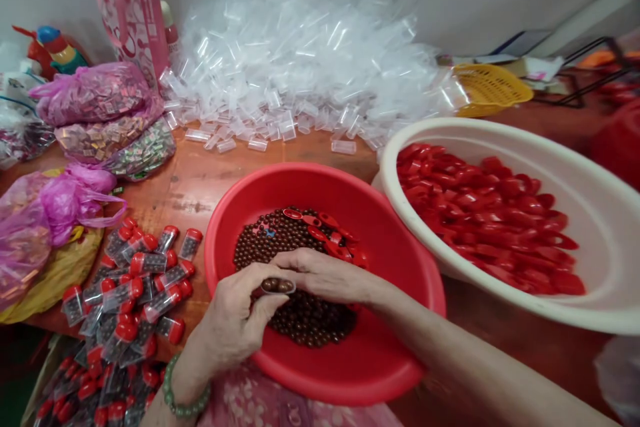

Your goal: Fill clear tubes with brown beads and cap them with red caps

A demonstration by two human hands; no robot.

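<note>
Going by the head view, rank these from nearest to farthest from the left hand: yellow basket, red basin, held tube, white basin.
1. Held tube: in the left hand.
2. Red basin: just beneath.
3. White basin: right side.
4. Yellow basket: right, behind the white basin.

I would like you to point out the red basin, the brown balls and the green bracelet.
Red basin (360,367): head view, bare inner wall.
Brown balls (320,326): head view, near part of the pile.
Green bracelet (186,410): head view, its lower beads.

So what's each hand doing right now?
Left hand: closed around a clear tube of brown balls.
Right hand: beside the tube; grip can't be told.
</note>
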